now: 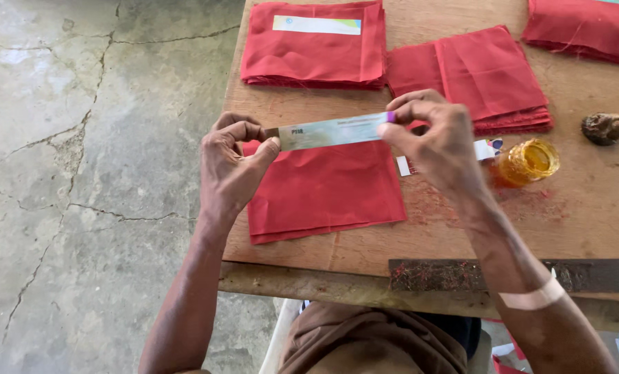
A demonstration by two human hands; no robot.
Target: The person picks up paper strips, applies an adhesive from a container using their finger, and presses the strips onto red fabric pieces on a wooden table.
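The left hand (232,161) pinches one end of a long paper strip (330,131) between thumb and curled forefinger, and the right hand (434,142) pinches the other end the same way, so the strip is stretched level between them, lifted clear of the bench (586,201). Directly under it lies a folded red cloth (326,190), near the front edge towards the left corner. Behind the hands, a stack of red cloths (316,52) with a paper strip across its top sits at the back left, and another red stack (486,73) lies just right of it. A small amber jar (529,161) stands close beside the right hand, with a dark lump (605,128) further towards the right edge.
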